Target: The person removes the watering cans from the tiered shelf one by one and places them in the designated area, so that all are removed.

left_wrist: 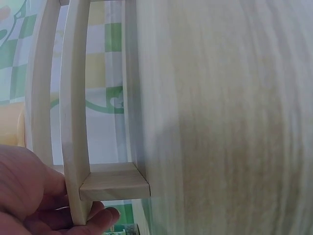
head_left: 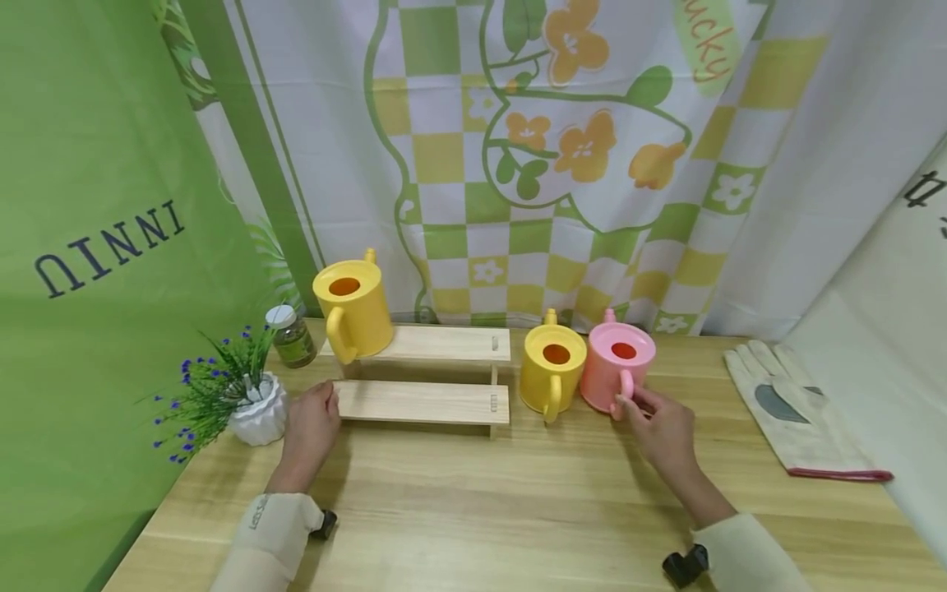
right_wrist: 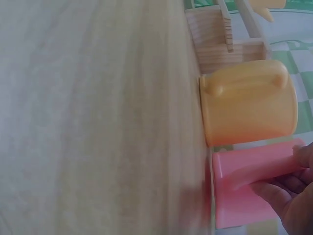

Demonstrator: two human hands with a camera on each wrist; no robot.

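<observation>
A two-step wooden rack stands toward the back of the table. My left hand grips the left end of its lower board; in the left wrist view the fingers curl around that board. On the upper board sits one yellow watering can, at the left end. Right of the rack, a second yellow watering can stands on the table beside a pink watering can. My right hand pinches the pink can's handle, its thumb and fingers around it in the right wrist view. The pink can is upright on the table.
A white pot with a purple-flowered plant stands left of the rack. Behind it is a small jar with a white lid. Work gloves lie at the right. A patterned curtain hangs along the table's back edge.
</observation>
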